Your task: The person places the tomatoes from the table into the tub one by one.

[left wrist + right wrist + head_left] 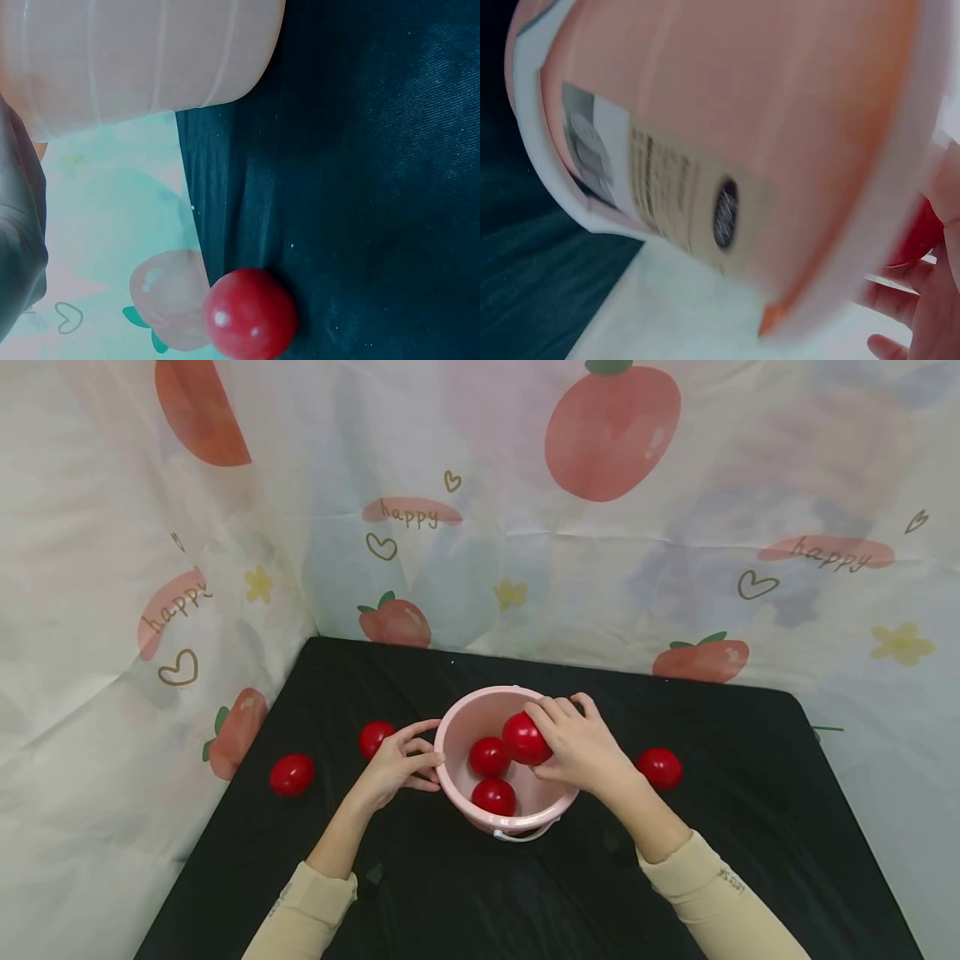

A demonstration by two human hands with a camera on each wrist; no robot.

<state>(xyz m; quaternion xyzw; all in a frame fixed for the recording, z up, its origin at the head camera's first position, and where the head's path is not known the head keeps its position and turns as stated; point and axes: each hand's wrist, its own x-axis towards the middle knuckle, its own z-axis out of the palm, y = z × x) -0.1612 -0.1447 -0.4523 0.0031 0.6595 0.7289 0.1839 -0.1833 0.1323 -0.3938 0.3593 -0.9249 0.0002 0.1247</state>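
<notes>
Inside the pink bucket (462, 731) sat two red balls (489, 757); right grip (581, 743) pinched a third ball (525, 739) at its mouth. Left grip (393, 766) was spread, fingers against the bucket's side. Seemed roughly halfway: three loose balls (292, 775) on the black worktop (450, 893) were likely left to do. Backdrop (525, 560) read "happy"; bucket label (694, 191) was blurred, unreadable; sleeve (705, 885) lettering too small.

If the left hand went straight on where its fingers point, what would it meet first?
The pink bucket; the left hand seems to touch the rim's left side, though depth leaves contact uncertain.
</notes>
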